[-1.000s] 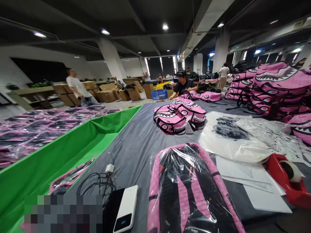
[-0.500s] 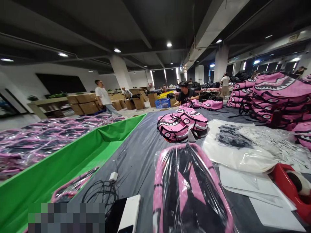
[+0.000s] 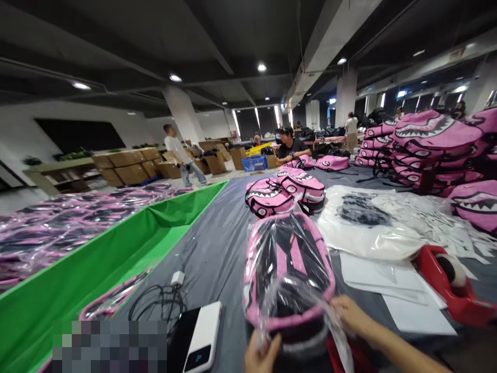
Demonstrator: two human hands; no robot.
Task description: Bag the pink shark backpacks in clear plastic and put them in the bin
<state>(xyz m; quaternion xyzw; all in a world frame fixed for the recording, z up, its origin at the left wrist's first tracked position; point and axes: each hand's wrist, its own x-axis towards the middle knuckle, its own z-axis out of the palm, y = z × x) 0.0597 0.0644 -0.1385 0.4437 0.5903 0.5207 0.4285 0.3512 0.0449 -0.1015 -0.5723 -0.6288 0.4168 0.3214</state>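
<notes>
- On the table point(image 3: 212, 233), a pink backpack point(image 3: 289, 254) lies in a clear bag point(image 3: 293, 290).
- Left hand point(image 3: 263, 355) pinches the bag's left edge.
- Right hand point(image 3: 352, 316) grips the right.

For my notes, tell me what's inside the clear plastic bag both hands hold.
The clear bag holds a pink backpack, its black-and-pink side facing up. The backpack's underside and contents are covered.
</notes>
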